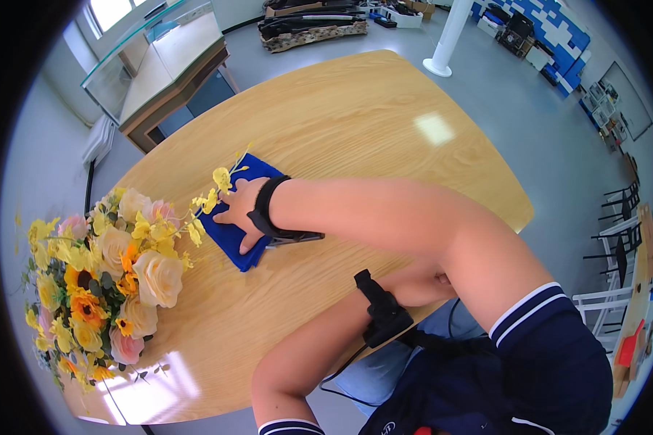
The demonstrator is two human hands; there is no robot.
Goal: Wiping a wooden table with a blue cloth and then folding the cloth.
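A folded dark-blue cloth (227, 242) lies flat on the light wooden table (355, 109). My right arm reaches across to the left, and my right hand (245, 209) rests on the cloth with its fingers spread. A sprig of yellow blossoms (223, 178) hangs over the cloth near my fingertips. My left hand (419, 284) is at the table's near edge, close to my lap, under my right upper arm. Its fingers are mostly hidden there. Each wrist wears a black strap with a small device.
A large bouquet of cream roses, sunflowers and yellow blossoms (112, 279) stands on the table's left side. Beyond the table are a glass display counter (168, 61) and a white post (450, 40). Chairs (617, 250) line the right side.
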